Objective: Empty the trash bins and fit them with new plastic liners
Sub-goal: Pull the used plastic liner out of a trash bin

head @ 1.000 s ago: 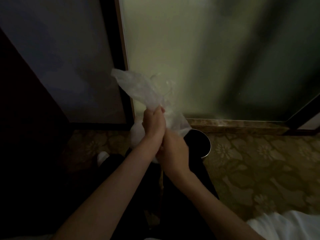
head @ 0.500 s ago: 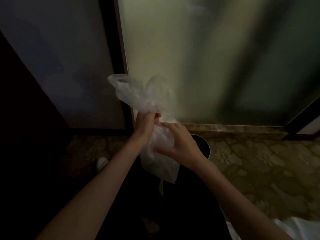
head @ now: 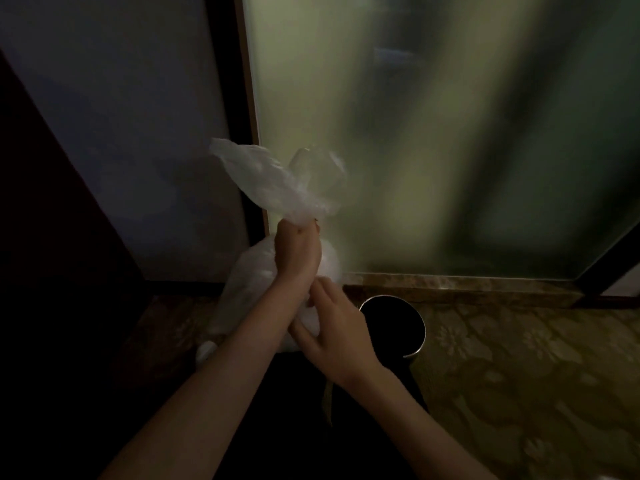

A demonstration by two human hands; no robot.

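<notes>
The left hand (head: 298, 252) is clenched around the gathered neck of a thin, translucent plastic bag (head: 273, 183), fingers wrapped tight so the film bunches inside the fist. Above that fist the loose top of the bag flares up and to the left in crumpled folds, while below it the fuller body of the bag hangs down behind the left wrist and forearm. The right hand (head: 337, 332) sits just below and to the right of the left one, touching the wrist, and grasps the lower body of the bag, with its thumb curled under the white bulge and its fingers bent over the top of it. The bag is held in the air in front of the person, clear of the floor, with what is inside too dim to make out. Just to the right of the right hand stands a round metal trash bin (head: 421, 336) on the floor, upright, its mouth open and its inside dark. A small white object (head: 205, 350) shows low beside the left forearm, too blurred to identify. The bin rests on a carpet (head: 519, 375) with a pale floral pattern. Behind it a stone threshold (head: 467, 285) runs along the foot of a frosted glass panel (head: 415, 150), bordered on the left by a dark frame (head: 227, 98).
</notes>
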